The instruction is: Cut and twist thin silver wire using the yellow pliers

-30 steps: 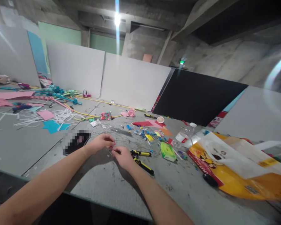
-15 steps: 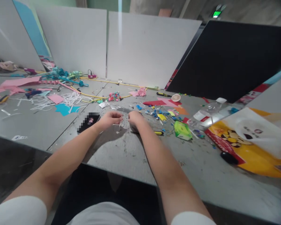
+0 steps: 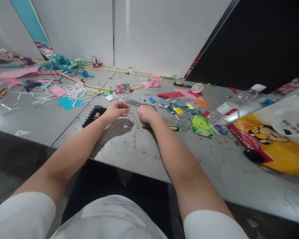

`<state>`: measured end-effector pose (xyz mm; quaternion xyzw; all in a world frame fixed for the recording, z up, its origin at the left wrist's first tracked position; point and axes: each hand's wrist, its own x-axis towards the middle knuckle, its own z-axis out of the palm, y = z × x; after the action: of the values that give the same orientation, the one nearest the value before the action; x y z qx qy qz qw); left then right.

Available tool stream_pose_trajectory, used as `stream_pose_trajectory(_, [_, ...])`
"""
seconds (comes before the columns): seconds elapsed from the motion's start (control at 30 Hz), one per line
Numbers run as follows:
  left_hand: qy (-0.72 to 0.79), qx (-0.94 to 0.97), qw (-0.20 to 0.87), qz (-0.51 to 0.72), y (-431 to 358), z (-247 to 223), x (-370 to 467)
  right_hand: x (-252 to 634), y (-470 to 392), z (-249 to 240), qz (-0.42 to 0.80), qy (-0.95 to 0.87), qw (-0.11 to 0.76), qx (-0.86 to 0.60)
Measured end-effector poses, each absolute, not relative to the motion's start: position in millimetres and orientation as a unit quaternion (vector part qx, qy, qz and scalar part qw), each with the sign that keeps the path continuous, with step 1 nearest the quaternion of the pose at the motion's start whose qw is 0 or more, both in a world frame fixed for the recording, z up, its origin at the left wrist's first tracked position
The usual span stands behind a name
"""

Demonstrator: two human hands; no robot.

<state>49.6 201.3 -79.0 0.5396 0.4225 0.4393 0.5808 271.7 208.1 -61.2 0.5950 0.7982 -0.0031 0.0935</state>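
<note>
My left hand is over the grey table, its thumb and fingers pinched on a thin clear strand or wire that loops between the hands. My right hand is curled closed just to the right; whatever its fingers hold is too small or hidden to name. Beneath the right wrist lies a yellow and black cutter. A dark phone-like item, partly blurred out, rests left of my left wrist. Thin clear sticks lie behind both hands.
At the right are a green packet, a plastic bottle and a yellow bag. Blue and yellow bits lie nearer. White strips and pink paper spread left. White panels stand behind.
The view has tilted downward, so the table items appear higher in the picture. Both hands keep nearly the same pose, with slightly more of the looped strand showing between them.
</note>
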Motion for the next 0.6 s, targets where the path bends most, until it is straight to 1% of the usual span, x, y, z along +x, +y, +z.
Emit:
stream_pose_trajectory(0.17, [0.433,0.53,0.58,0.442,197.5,-73.6,50.0,282.6,215.4,-60.1,-0.018,0.802,0.083,0.592])
stream_pose_trajectory(0.3, [0.454,0.516,0.567,0.454,200.7,-74.9,49.9,284.5,218.7,-60.1,-0.031,0.806,0.044,0.59])
stream_pose_trajectory(0.47, [0.465,0.493,0.551,0.487,208.5,-76.3,45.3,258.9,212.2,-70.0,-0.043,0.833,0.0,0.551])
stream_pose_trajectory(0.6, [0.469,0.477,0.55,0.5,211.9,-76.3,42.0,240.4,205.3,-75.0,-0.039,0.821,0.012,0.57])
